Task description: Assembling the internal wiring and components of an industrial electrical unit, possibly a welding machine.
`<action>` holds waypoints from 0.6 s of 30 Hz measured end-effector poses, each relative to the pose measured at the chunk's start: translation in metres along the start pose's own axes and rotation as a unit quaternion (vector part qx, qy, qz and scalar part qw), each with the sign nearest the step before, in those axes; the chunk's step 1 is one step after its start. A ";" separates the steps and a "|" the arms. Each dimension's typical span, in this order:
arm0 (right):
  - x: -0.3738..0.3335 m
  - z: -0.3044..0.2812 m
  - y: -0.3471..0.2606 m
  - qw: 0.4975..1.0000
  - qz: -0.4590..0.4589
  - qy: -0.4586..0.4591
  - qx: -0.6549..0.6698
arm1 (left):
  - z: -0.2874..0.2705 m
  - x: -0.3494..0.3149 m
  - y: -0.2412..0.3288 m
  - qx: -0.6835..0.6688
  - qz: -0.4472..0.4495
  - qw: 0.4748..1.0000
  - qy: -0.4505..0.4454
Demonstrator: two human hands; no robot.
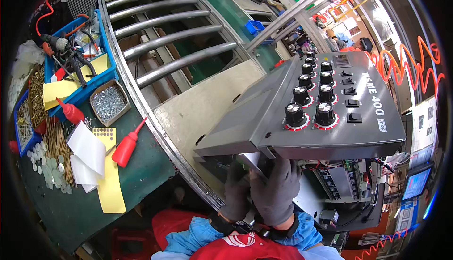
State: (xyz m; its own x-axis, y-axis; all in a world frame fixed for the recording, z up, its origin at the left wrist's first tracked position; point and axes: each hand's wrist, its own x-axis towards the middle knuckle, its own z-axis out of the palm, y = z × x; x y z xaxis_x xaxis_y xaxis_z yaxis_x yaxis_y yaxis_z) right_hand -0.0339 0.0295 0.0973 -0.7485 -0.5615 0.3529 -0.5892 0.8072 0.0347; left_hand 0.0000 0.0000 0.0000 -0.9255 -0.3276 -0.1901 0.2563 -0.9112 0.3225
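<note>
A dark grey machine housing (283,113) with a sloped control panel stands before me. Two rows of black knobs (324,113) with red-marked dials and a row of black rocker switches (353,103) sit on its panel. My left hand (235,191), in a grey glove, reaches up into the gap at the housing's near edge. Close beside it, my right hand (274,194), also gloved, reaches into the same opening under the panel. The panel and casing hide the fingertips of both hands, so what they touch inside cannot be made out.
Below the panel's right side, wiring and circuit parts (339,182) show. A metal roller conveyor (179,35) runs beyond on the left. The green bench (141,184) holds a blue tool bin (106,66), a box of small metal parts (109,103) and red squeeze bottles (126,149). Another person (365,44) is far right.
</note>
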 end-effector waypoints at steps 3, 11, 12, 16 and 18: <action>0.005 -0.003 -0.002 1.000 -0.011 0.011 -0.006 | 0.001 0.001 -0.001 -0.037 -0.007 0.999 -0.002; 0.005 0.001 0.003 0.999 -0.028 0.002 0.017 | -0.001 0.003 -0.003 -0.053 0.013 0.998 -0.005; 0.004 0.001 0.003 0.999 -0.028 0.002 0.017 | 0.000 0.002 -0.001 -0.053 0.013 0.998 -0.005; 0.002 0.004 0.000 1.000 -0.008 0.022 0.004 | 0.001 0.002 0.003 -0.046 0.003 0.999 -0.013; 0.002 0.004 -0.003 0.999 -0.010 0.035 -0.001 | 0.000 0.002 0.000 -0.034 0.021 0.999 -0.016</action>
State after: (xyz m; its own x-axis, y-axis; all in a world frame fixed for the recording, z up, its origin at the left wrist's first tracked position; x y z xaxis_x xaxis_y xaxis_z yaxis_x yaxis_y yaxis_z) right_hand -0.0349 0.0258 0.0945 -0.7137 -0.5631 0.4167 -0.6031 0.7965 0.0433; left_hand -0.0021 -0.0007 -0.0006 -0.9216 -0.3593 -0.1471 0.3131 -0.9118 0.2655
